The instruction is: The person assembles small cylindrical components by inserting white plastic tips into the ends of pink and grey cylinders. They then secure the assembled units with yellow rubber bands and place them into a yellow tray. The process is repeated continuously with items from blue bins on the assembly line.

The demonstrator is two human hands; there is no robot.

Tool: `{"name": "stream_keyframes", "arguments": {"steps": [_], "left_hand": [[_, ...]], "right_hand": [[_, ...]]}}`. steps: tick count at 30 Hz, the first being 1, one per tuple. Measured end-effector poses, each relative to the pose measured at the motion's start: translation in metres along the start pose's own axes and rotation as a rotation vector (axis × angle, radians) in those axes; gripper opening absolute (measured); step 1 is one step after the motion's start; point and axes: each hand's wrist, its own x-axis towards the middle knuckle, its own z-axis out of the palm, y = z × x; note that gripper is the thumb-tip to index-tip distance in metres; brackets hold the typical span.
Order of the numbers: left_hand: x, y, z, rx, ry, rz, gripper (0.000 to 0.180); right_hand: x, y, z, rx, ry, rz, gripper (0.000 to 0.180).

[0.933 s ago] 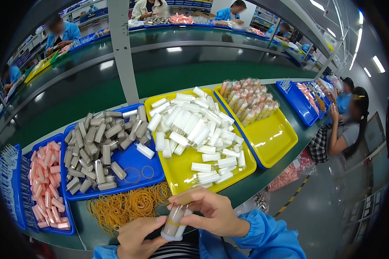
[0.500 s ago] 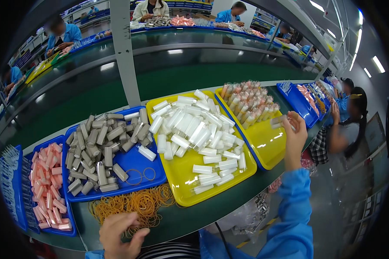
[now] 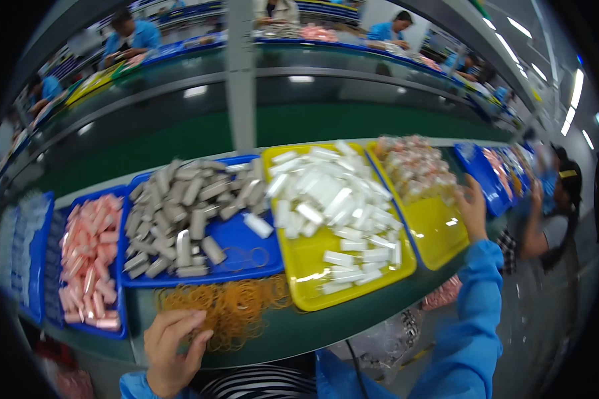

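Legible texts, labels, brands, numbers and signs: none. Pale upright post [image 3: 241, 100]: a few small dark marks, blurred, not readable as letters or figures.

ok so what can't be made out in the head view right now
All in the head view:
- Right hand: blur hides whether it holds anything.
- Left hand: overlap hides whether it touches the rubber bands.
- White pieces: upper ones cover lower ones.
- Far-left pale pieces: too blurred to count.

The right yellow tray [image 3: 438, 234] is glossy plastic; the bands [image 3: 236, 307] look rubbery; the blurred sleeve [image 3: 468, 320], probably cloth.
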Motion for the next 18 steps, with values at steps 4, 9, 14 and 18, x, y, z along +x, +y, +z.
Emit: {"name": "stream_keyframes", "arguments": {"steps": [4, 9, 14, 18], "left_hand": [[-0.002, -0.015, -0.024, 0.115, 0.123, -0.022, 0.037], [-0.007, -0.035, -0.055, 0.266, 0.233, -0.139, 0.034], [-0.026, -0.064, -0.100, 0.347, 0.374, -0.190, 0.030], [-0.028, -0.091, -0.146, 0.370, 0.532, -0.301, 0.023]], "right_hand": [[-0.034, -0.070, -0.002, 0.065, 0.188, -0.034, 0.037], [-0.111, -0.231, 0.052, 0.017, -0.429, -0.519, 0.023], [-0.129, -0.275, 0.101, -0.343, -0.625, -0.752, 0.023], [-0.129, -0.277, 0.096, -0.261, -0.638, -0.858, 0.026]]}}
